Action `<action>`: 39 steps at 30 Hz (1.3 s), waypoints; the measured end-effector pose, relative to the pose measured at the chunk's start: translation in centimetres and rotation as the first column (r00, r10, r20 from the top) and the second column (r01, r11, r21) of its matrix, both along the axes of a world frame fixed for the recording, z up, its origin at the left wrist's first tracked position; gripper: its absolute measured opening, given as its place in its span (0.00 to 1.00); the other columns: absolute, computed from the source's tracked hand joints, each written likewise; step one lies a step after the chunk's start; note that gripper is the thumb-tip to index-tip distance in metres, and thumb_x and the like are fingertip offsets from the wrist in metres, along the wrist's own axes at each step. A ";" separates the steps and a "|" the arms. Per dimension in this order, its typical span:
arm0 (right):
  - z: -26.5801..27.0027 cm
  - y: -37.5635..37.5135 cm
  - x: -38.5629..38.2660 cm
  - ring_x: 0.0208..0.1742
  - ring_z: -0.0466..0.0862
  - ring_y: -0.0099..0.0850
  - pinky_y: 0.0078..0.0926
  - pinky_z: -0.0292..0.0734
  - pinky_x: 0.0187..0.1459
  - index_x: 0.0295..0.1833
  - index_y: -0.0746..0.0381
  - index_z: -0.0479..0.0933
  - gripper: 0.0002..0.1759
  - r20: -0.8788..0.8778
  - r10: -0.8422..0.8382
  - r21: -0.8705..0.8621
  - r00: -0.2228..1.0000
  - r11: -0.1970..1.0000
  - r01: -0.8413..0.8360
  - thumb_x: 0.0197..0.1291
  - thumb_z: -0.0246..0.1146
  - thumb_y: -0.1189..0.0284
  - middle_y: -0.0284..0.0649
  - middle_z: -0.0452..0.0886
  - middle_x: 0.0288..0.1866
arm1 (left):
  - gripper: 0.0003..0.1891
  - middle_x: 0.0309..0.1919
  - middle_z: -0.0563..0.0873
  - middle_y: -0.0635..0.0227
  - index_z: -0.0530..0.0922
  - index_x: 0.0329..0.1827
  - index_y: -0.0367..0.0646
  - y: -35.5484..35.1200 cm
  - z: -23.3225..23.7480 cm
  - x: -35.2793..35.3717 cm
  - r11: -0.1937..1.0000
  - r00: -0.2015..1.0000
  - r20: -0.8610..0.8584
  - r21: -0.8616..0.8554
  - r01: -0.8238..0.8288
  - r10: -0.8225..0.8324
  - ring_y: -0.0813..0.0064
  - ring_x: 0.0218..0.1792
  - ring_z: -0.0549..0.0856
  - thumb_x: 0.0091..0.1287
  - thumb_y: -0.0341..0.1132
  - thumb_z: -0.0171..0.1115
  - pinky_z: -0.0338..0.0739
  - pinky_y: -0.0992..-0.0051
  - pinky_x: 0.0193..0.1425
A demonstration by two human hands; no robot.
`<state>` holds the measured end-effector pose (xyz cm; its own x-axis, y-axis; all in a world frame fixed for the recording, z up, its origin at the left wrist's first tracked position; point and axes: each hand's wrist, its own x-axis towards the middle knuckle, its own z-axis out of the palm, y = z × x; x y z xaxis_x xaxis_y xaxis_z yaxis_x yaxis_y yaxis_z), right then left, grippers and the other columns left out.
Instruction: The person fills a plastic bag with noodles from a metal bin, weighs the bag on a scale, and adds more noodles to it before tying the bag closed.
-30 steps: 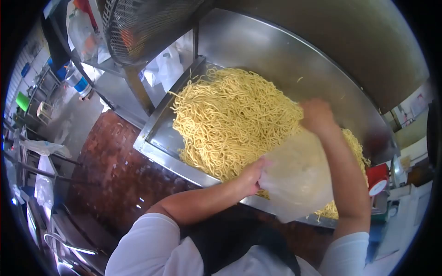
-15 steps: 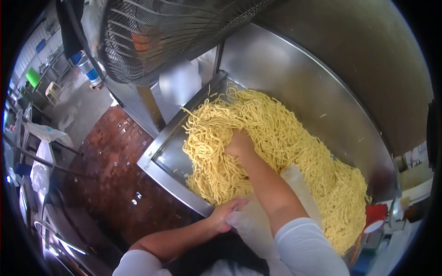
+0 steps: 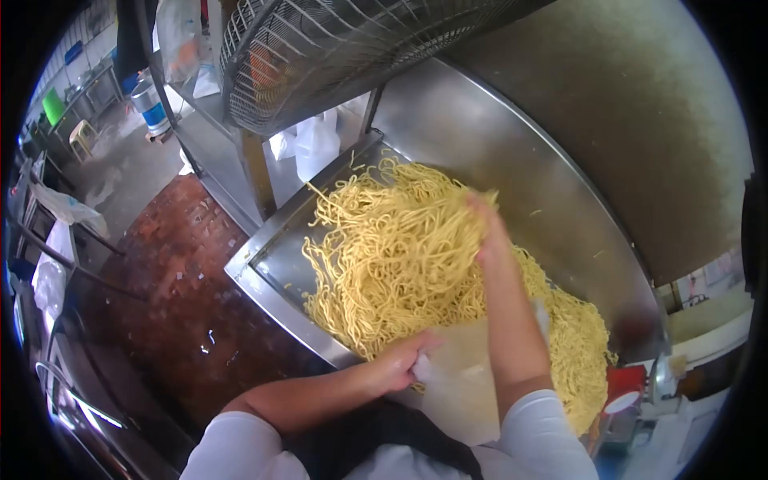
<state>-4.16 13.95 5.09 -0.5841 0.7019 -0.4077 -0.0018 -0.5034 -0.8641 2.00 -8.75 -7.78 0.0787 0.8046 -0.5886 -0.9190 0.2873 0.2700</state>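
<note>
A large heap of yellow noodles (image 3: 400, 256) lies in a metal trough. At its far side, my right hand (image 3: 486, 228) grips a bunch of noodles, with the fingers blurred and partly covered by strands. My left hand (image 3: 402, 362) is closed on the edge of a translucent plastic bag (image 3: 460, 392) near the trough's front edge. The bag hangs between my forearms, in front of my body, partly over the noodles. What is inside it cannot be made out.
A fan cage (image 3: 320, 64) hangs over the far left of the metal trough (image 3: 284, 264). White plastic bags (image 3: 318, 144) stand on a shelf behind it. A red container (image 3: 624, 388) sits at the right. Red tiled floor (image 3: 184, 264) lies to the left.
My right hand has moved right and up, dragging noodles with it, out of the middle of the heap. My left hand still holds the bag. The view has shifted slightly.
</note>
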 end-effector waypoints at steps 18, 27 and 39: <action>-8.9 7.6 -6.4 0.76 0.65 0.54 0.39 0.66 0.73 0.79 0.60 0.56 0.59 0.975 -0.088 0.211 0.203 0.092 -0.973 0.45 0.78 0.53 0.59 0.45 0.82 | 0.23 0.40 0.86 0.71 0.80 0.58 0.45 -0.4 -2.2 -1.7 0.988 0.995 0.044 -0.134 -0.082 0.089 0.71 0.38 0.85 0.80 0.52 0.44 0.83 0.64 0.43; -13.3 8.4 -4.9 0.58 0.81 0.49 0.41 0.78 0.57 0.66 0.65 0.73 0.32 0.774 -0.118 0.537 0.622 0.643 -0.546 0.55 0.70 0.67 0.53 0.79 0.63 | 0.25 0.43 0.88 0.65 0.79 0.59 0.43 -0.3 -1.4 -1.2 0.972 0.980 0.078 -0.162 -0.170 0.184 0.68 0.41 0.86 0.80 0.52 0.42 0.83 0.63 0.48; 15.8 13.6 0.2 0.48 0.84 0.48 0.52 0.84 0.49 0.55 0.66 0.74 0.18 -0.438 -0.061 0.285 0.897 0.937 0.203 0.63 0.62 0.68 0.53 0.81 0.51 | 0.27 0.48 0.87 0.63 0.79 0.61 0.39 3.0 5.4 -1.8 0.987 0.990 0.058 0.086 -0.136 0.131 0.67 0.47 0.87 0.81 0.52 0.40 0.83 0.64 0.56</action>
